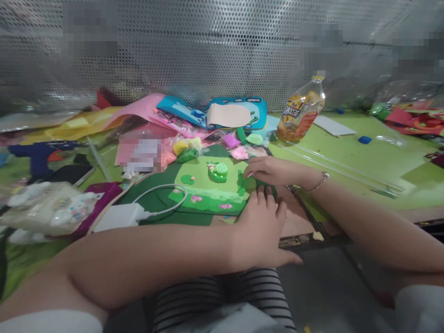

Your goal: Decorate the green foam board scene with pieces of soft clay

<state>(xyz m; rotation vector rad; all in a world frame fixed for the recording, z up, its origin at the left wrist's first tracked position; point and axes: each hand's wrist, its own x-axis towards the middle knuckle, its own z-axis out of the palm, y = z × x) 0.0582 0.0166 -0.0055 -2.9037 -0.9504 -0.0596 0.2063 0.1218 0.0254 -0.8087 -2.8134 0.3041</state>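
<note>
A green clay picture (208, 203) lies on dark green sheets in front of me. On it sits a raised round green clay figure (219, 172) with small yellow dots and a pink bit; pink clay pieces (196, 198) dot the lower band. My right hand (265, 169) is at the picture's right side, fingers pinched around what looks like a thin pink stick (250, 174), beside a darker green clay strip (240, 182). Below it, my left hand (262, 222) rests palm down over the lower right corner, fingers spread and holding nothing.
Bagged clay lumps (231, 140) lie behind the picture. A tilted-looking drink bottle (300, 111) stands at the back right near clear rods (340, 169). A white charger (120, 217) with a looped cable, a phone (71, 178) and a pouch (52, 203) are at left.
</note>
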